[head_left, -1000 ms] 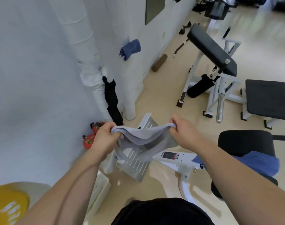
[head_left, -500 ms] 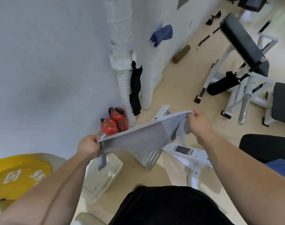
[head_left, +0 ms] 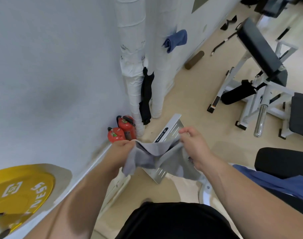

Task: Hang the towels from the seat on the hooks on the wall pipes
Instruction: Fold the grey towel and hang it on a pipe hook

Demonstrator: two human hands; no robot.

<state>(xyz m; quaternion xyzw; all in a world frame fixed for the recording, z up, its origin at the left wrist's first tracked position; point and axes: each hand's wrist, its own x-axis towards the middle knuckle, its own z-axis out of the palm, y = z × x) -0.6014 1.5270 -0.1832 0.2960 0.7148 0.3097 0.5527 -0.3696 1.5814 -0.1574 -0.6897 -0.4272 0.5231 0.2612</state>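
A grey towel [head_left: 152,156] hangs slack between my hands in front of my body. My left hand [head_left: 120,149] grips its left edge, and my right hand [head_left: 193,144] pinches its right edge with curled fingers. A blue towel [head_left: 271,180] lies on the black seat [head_left: 285,159] at the right. On the white wrapped wall pipes [head_left: 133,54] a black towel [head_left: 146,97] hangs low between the two pipes. Another blue towel [head_left: 176,39] hangs higher on the right pipe. The hooks themselves are hidden under the hung towels.
Two red fire extinguishers [head_left: 122,130] stand at the foot of the pipes. A metal footplate [head_left: 171,130] of a machine lies below my hands. A yellow weight plate [head_left: 21,194] is at the lower left, and a white bench machine [head_left: 261,69] stands at the right.
My hands have come closer together, so the grey towel, stretched flat half a second ago, now sags in a fold. The view has shifted a little toward the wall.
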